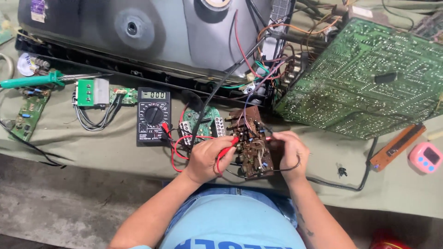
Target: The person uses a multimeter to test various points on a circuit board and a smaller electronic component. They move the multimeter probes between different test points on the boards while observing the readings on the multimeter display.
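A bench covered in grey-green cloth (115, 147) carries the work. On it, far left, lie a green-handled soldering iron (32, 81) and a small green board (26, 114); nearer the middle a black multimeter (153, 116) sits beside a green module with black wires (91, 94). A picture tube (138, 32) lies along the far edge, a large green circuit board (369, 78) leans far right, and a pink timer (425, 157) rests near the right edge

Person seen from above: light blue short-sleeved shirt (233, 221) with part of a dark blue print at its lower edge, blue denim waistband (230, 190) above it, both forearms bare, small dark tattoo marks (304, 226) on right forearm.
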